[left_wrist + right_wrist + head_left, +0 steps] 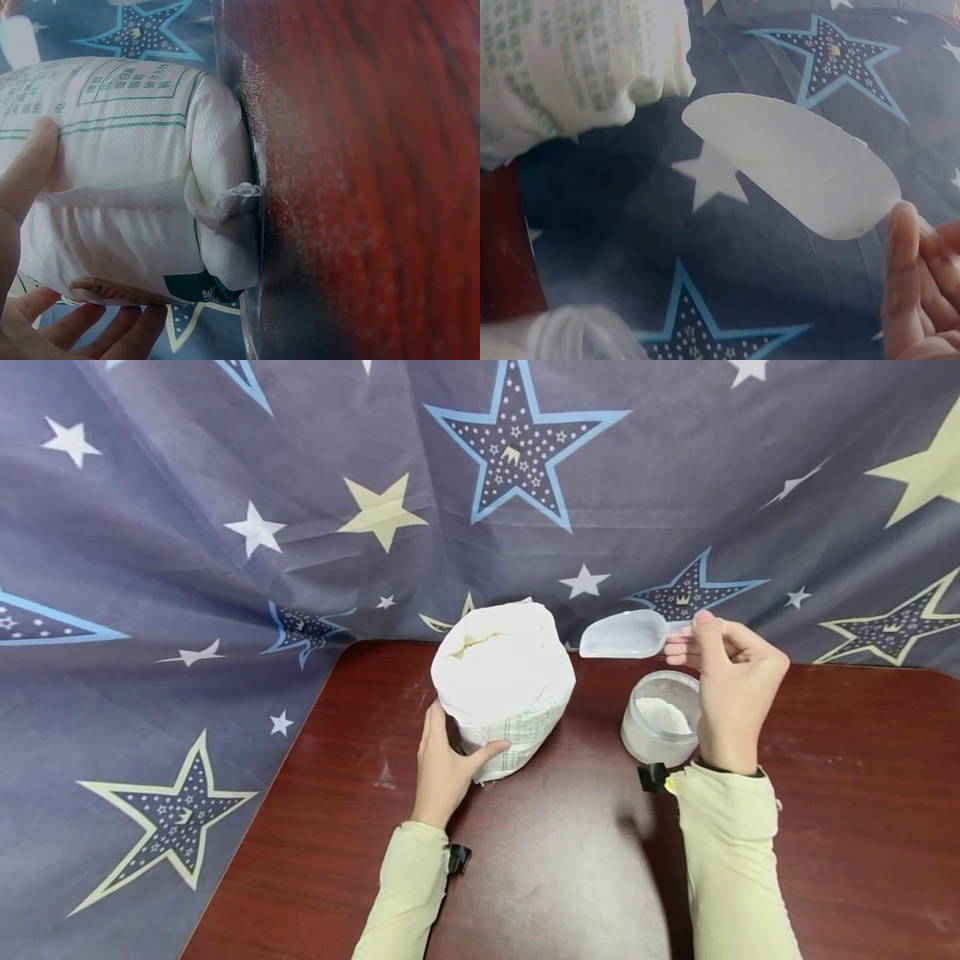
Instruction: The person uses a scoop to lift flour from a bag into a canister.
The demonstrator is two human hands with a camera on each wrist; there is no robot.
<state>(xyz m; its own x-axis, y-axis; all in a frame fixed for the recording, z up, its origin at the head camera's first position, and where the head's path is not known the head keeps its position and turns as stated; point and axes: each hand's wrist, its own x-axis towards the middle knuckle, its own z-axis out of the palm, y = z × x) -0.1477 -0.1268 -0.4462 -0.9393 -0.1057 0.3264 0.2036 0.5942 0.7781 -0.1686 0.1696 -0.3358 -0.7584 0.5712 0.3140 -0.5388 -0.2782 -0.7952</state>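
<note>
A white woven bag (525,727) with green print stands on the table, its top open and white powder inside. My left hand (444,768) grips the bag's lower left side, thumb across the front and fingers round the other side, as the left wrist view shows. A translucent plastic scoop (624,635) is held level in the air to the right of the bag's mouth. By its handle my right hand (731,681) pinches it between thumb and fingers. Below the scoop sits a clear round jar (637,739), lidless, part-filled with white powder; the right hand overlaps its right edge.
The dark red wooden table (570,877) carries a light dusting of powder near the bag. Star-patterned grey-blue cloth (480,560) hangs close behind the bag and along the left side.
</note>
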